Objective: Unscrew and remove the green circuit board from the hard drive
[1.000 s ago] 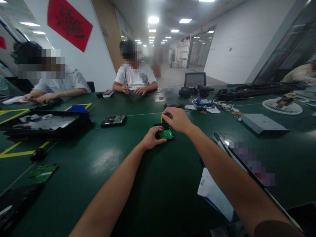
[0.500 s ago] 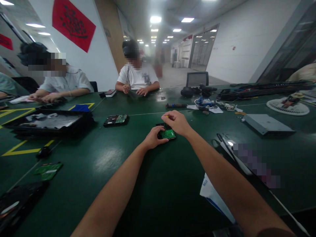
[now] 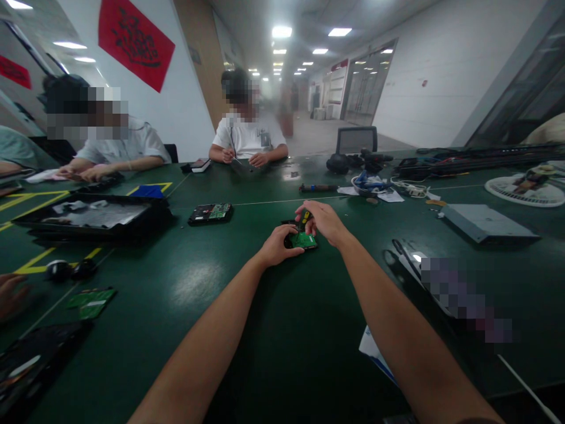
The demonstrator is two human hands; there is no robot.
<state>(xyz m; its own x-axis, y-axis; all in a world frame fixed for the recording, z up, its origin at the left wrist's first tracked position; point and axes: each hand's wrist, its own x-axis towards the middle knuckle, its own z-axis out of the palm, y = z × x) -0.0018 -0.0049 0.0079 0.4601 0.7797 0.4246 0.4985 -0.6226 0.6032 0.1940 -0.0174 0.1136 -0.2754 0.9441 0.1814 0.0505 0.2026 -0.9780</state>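
A hard drive with a green circuit board (image 3: 304, 240) lies on the table in front of me. My left hand (image 3: 279, 244) is closed around its left end, thumb along the near edge and fingers at the far side. Above the drive, my right hand (image 3: 324, 221) grips a screwdriver (image 3: 305, 218) by its black and yellow handle. The handle stands roughly upright over the board. The tip is too small and too covered to make out.
Another hard drive (image 3: 210, 213) lies to the left, beyond it a black tray (image 3: 92, 218). Loose green boards (image 3: 92, 302) are nearer me. A grey metal box (image 3: 489, 222) sits right. Two people work opposite; someone's hand (image 3: 13, 294) shows at the left edge.
My right hand has turned over the drive, so more of the screwdriver handle shows. At the left edge another person's hand has come in, and a dark round object now shows near it.
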